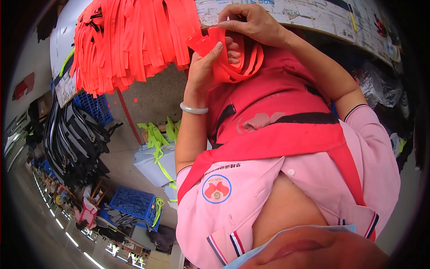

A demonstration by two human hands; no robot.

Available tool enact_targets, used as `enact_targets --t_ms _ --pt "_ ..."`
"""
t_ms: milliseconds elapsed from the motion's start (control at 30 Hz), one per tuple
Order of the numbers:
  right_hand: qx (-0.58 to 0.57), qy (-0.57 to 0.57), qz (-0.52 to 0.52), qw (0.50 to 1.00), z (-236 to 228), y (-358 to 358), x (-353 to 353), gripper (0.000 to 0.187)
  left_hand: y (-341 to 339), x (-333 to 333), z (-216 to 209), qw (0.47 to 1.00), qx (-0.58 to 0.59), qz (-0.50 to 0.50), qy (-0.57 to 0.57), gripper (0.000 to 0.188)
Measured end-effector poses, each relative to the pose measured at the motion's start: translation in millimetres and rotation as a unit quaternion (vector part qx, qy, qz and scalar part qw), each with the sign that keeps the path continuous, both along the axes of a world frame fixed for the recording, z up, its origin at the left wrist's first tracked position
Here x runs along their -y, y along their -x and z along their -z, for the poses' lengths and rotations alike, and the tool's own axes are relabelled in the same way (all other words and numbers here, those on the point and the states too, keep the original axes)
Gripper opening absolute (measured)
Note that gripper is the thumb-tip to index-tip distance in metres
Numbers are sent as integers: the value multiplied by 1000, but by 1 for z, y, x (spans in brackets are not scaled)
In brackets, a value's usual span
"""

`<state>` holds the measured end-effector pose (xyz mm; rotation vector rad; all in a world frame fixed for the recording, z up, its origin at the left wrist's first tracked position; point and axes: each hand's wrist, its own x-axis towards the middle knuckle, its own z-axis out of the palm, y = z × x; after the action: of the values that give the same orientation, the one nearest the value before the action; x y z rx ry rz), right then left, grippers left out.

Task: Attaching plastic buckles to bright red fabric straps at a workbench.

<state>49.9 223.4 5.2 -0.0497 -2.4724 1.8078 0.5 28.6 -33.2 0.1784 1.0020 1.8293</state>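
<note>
Several bright orange-red fabric strips (226,74) are bunched in front of my apron, their lower parts curving in loops. Around them my left hand (204,67) is closed, thumb on the near side and fingertips showing behind. My right hand (257,26) pinches at the upper end of one strip, just above the left hand. A small white tip shows by its fingers, too little to name. Left of my hands, a thick pile of the same orange-red strips (134,40) hangs over the table edge.
The worn white table (304,13) runs along the far side, with a yellow-handled tool (353,20) on it. To the left are black straps (74,139), a blue crate (134,204) and neon-yellow strips (156,139) on a pale bundle. Clear plastic (380,85) lies at right.
</note>
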Motion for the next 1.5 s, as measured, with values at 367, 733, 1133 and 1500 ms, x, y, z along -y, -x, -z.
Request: enact_targets --t_ms 367,733,1133,1500 --pt "30 66 -18 997 19 -10 11 25 -4 -6 9 1000 12 -13 6 25" --pt "26 341 -26 939 5 -20 12 14 2 5 25 967 218 -61 -116 33" --pt "48 100 3 994 -12 -23 6 23 -3 -6 -14 959 -236 -147 64 14" --pt "-32 -166 -100 981 -15 -27 11 16 -9 -3 -14 964 -228 -108 90 10"
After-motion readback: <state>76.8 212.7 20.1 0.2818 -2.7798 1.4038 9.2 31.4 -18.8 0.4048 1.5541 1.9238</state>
